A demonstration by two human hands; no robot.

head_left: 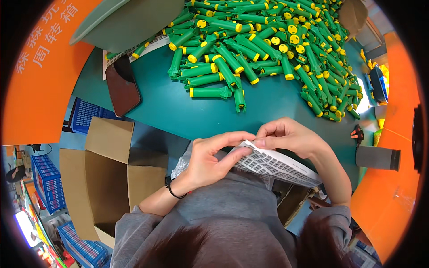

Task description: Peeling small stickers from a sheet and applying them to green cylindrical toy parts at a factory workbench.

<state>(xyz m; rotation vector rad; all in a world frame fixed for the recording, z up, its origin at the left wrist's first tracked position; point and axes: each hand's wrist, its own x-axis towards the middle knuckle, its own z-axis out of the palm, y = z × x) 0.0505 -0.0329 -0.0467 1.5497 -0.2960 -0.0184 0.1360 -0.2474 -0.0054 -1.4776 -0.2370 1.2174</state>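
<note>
Close in front of my body, a white sheet printed with rows of dark rectangles (281, 167), looking like a sticker sheet, is held up and slants down to the right. My left hand (210, 156) pinches its upper left corner between thumb and fingers. At that same corner the thumb and curled fingers of my right hand (288, 136) meet at the edge; whether a small piece lies between them is too small to tell. Beyond my hands, a heap of green tubes with yellow ends (263, 49) covers the far part of the green table (178, 114).
A grey-green basin (129, 24) stands at the far left, near a dark brown phone-like case (123, 89). On the lower left is an open cardboard box (107, 187), with blue crates (47, 183) beyond. A grey cup (377, 157) lies right, beside orange panels (384, 201).
</note>
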